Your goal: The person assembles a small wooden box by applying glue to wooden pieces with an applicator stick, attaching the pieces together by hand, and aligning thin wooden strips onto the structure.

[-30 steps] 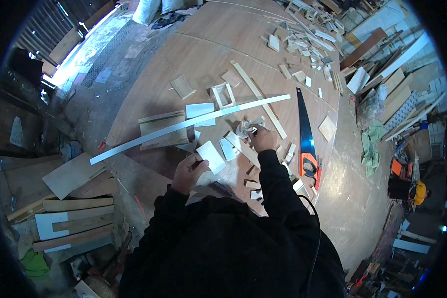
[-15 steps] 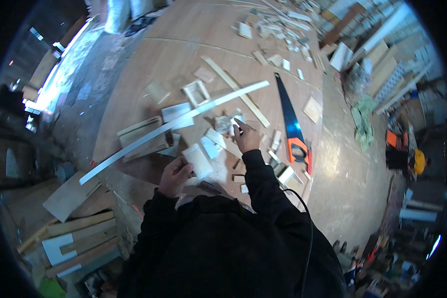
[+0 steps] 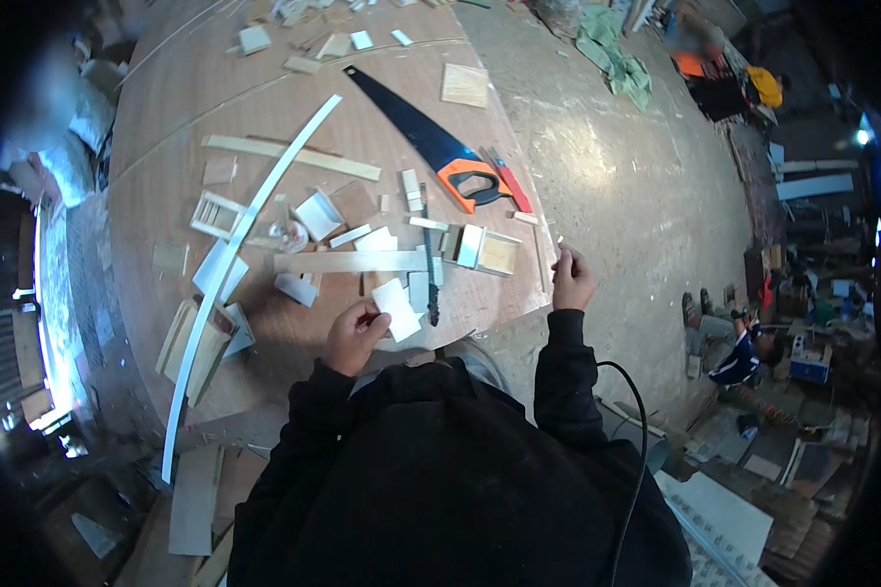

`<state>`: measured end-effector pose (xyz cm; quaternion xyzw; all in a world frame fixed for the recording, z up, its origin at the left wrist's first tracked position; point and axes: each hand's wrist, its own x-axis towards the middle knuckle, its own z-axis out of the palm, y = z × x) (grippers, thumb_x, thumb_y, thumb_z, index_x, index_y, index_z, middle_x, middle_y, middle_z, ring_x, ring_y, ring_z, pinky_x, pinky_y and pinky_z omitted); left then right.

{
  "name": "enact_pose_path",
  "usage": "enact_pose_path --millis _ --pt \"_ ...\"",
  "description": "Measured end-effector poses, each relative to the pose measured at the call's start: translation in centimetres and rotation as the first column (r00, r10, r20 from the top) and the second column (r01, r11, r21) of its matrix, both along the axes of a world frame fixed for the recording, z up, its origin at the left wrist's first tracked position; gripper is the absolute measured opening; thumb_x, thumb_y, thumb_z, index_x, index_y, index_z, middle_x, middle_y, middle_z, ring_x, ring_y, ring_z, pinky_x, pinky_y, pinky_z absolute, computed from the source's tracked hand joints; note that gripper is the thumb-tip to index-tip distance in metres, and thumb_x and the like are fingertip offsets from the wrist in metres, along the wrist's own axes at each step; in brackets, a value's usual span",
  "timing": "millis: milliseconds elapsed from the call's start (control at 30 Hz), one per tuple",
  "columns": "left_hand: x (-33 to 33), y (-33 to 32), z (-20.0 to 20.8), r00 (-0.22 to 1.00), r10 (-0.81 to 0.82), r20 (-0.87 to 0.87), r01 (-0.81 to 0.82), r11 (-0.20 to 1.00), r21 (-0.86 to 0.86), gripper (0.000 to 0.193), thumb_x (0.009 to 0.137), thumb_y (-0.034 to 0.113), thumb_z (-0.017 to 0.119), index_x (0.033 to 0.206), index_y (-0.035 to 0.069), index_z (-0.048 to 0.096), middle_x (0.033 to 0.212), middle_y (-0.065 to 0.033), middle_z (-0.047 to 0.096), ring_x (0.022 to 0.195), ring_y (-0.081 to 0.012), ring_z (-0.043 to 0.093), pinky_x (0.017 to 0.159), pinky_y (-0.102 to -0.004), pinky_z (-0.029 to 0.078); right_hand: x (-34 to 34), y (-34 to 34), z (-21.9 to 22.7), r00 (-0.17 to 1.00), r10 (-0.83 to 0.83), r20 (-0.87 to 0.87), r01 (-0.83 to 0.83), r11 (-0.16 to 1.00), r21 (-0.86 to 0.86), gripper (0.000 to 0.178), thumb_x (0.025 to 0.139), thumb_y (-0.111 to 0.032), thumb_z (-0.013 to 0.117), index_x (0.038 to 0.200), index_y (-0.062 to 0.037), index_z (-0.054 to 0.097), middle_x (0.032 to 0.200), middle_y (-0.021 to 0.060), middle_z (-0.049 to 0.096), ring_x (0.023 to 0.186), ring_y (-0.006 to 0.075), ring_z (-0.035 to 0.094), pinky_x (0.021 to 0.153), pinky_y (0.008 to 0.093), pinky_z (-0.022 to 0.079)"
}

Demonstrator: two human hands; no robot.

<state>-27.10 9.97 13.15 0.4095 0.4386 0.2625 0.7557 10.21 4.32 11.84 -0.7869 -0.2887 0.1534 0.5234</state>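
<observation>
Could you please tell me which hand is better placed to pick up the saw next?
Probably the right hand: it is nearer the handle of the saw, though it may be pinching something tiny. The left hand holds a white piece, and wood scraps lie between it and the handle.

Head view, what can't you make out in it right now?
In the head view:
- Right hand: whatever its fingertips may pinch is too small to tell.
- White piece: its gripped edge is hidden by the left hand.
- Clear roundish thing: too blurred to tell its contents.
- Far wood scraps: cut off by the upper edge.
</observation>
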Motion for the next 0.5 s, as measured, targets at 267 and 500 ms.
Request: enact_pose_path --millis 267,500 --pt "13.3 -1.0 0.6 0.955 -0.038 -0.295 0.154 0.911 0.382 0.019 0.087 0.016 0.067 0.087 0.000 0.057 0.075 -0.0038 0.061 0.068 -0.0081 0.057 0.063 -0.0239 0.045 6.9 -5.1 2.5 0.959 0.188 -0.213 -0.177 0.982 0.068 0.019 0.095 -0.014 0.057 0.104 -0.0024 0.069 0.071 0.0000 0.060 0.061 0.0045 0.052 0.055 0.0200 0.041" --pt "22.7 -2.7 3.6 0.785 0.107 -0.610 0.467 0.546 0.696 0.011 0.079 0.014 0.066 0.087 0.007 0.068 0.080 -0.0083 0.062 0.076 -0.0295 0.058 0.070 -0.0420 0.045 11.9 -4.9 8.3 0.851 0.521 -0.068 -0.523 0.852 -0.028 0.018 0.091 -0.013 0.061 0.105 -0.0048 0.069 0.083 0.0036 0.064 0.068 0.0098 0.056 0.059 0.0236 0.045"
